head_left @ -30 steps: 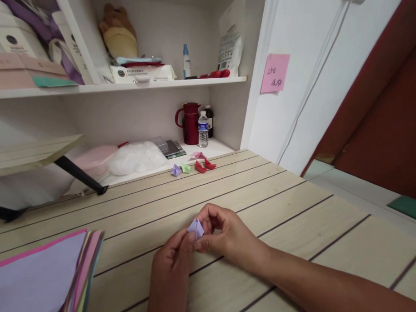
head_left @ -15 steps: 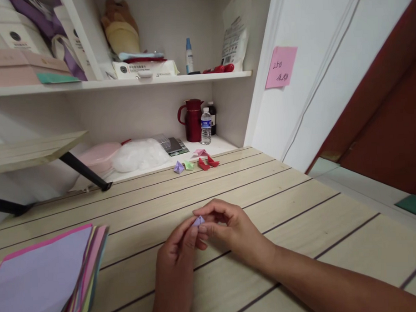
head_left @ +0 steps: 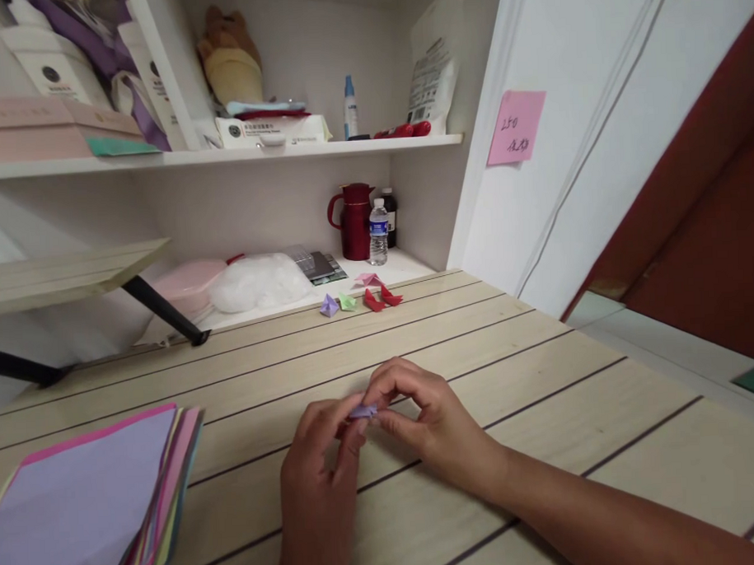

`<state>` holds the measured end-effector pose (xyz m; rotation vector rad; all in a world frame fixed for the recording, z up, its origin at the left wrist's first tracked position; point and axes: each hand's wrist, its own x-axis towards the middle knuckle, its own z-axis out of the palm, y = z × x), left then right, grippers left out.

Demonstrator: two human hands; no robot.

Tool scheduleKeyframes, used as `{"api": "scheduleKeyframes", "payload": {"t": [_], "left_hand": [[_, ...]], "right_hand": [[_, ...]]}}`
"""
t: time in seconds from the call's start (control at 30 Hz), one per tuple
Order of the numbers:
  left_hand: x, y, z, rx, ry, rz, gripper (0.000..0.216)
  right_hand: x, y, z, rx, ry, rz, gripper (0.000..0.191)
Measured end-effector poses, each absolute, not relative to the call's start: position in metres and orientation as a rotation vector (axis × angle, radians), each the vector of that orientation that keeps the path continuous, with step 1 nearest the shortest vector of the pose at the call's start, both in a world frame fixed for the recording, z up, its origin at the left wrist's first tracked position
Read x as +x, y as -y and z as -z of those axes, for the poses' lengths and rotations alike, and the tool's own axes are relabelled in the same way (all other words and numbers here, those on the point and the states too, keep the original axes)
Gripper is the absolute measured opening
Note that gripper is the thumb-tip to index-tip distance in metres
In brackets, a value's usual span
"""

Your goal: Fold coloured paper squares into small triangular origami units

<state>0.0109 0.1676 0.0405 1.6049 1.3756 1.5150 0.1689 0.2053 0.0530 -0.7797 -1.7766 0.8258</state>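
Note:
A small piece of folded purple paper (head_left: pixel 362 411) is held between my two hands above the wooden tabletop (head_left: pixel 478 353). My left hand (head_left: pixel 324 445) pinches its left side between thumb and fingers. From the right, the thumb and index finger of my right hand (head_left: pixel 415 405) close on its other end. Fingers cover part of the paper, so its full shape does not show. Farther back lie small folded paper pieces: a purple one (head_left: pixel 329 305), a green one (head_left: pixel 347 302), two red ones (head_left: pixel 373 300) and a pink one (head_left: pixel 369 279).
A stack of coloured paper (head_left: pixel 87 482) lies at the left front, purple sheet on top. Behind the table, a white shelf (head_left: pixel 224 156) holds boxes and bottles. Below it stand a dark red jug (head_left: pixel 356 221) and a water bottle (head_left: pixel 378 233). A small raised stand (head_left: pixel 73 272) is at left.
The purple paper has turned from an upright point to a flatter, sideways position in my fingers. My left fingers have shifted around it. The whole view has moved slightly.

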Motion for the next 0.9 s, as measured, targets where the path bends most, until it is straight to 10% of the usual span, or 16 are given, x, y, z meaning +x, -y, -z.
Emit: {"api": "scheduleKeyframes", "payload": {"t": [0.23, 0.9], "left_hand": [[0.012, -0.171, -0.039, 1.228, -1.214, -1.501, 0.021], [0.019, -0.171, -0.037, 1.029, -1.211, -1.603, 0.027]], "right_hand": [[0.162, -0.201, -0.05, -0.765, 1.621, -1.045, 0.036], [0.153, -0.198, -0.048, -0.777, 1.213, -1.371, 0.025]]}}
